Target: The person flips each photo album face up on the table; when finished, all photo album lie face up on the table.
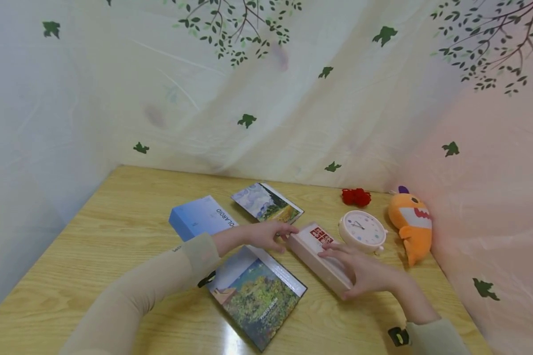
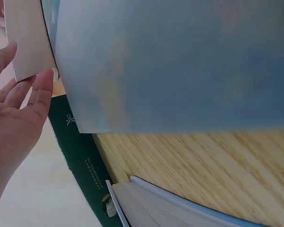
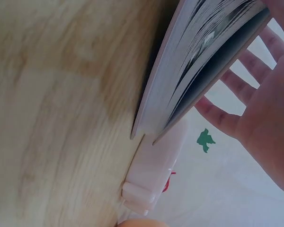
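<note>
A pale pink-white book (image 1: 333, 266) with a red square on its cover lies slantwise between both hands. My left hand (image 1: 268, 235) holds its far left end, with fingertips at the corner; the pale end also shows beside the fingers in the left wrist view. My right hand (image 1: 366, 271) grips the near right end, fingers over the cover and thumb at the edge. In the right wrist view the book's page edges (image 3: 199, 71) face the camera, and its covers stand slightly apart. Below the left forearm lies a photo album (image 1: 262, 296) with a painted garden cover.
A blue Polaroid box (image 1: 200, 217) sits left of the left hand. Behind it lies another book with a painted landscape cover (image 1: 266, 202). To the right are a pink round clock (image 1: 361, 229), red yarn (image 1: 356, 196) and an orange plush shark (image 1: 410, 224). Curtains enclose the wooden table (image 1: 93, 236).
</note>
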Motion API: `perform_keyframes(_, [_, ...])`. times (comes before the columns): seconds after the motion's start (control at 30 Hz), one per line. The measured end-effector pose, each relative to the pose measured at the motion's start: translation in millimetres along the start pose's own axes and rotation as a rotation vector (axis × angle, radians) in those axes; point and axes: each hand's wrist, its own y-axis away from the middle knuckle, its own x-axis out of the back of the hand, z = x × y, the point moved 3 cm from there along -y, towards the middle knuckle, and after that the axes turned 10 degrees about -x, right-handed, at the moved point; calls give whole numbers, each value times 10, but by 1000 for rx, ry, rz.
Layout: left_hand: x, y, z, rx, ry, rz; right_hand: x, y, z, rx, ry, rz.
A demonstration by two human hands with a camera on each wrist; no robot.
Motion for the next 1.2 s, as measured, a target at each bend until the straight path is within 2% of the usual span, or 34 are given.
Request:
perform_keyframes(0.3, [-16, 63, 4, 27, -53, -60, -55, -11, -95, -13, 54, -22])
perform_keyframes(0.53, [-33, 102, -6, 17, -121, -108, -116, -15, -122, -11, 74, -39])
perform_keyframes(0.73, [-66, 159, -27, 23, -75, -128, -151, -17, -171, 30, 85, -38])
perform_keyframes(0.87, [-75, 202, -22, 32, -13, -132, -179, -24, -203, 50, 85, -47])
perform_keyframes(0.97, [-78, 239, -19, 51, -11, -144, -201, -30, -226, 51, 90, -60])
perform_keyframes(1.2, [-82, 293, 1, 42, -107, -167, -236, -49, -272, 33, 101, -92])
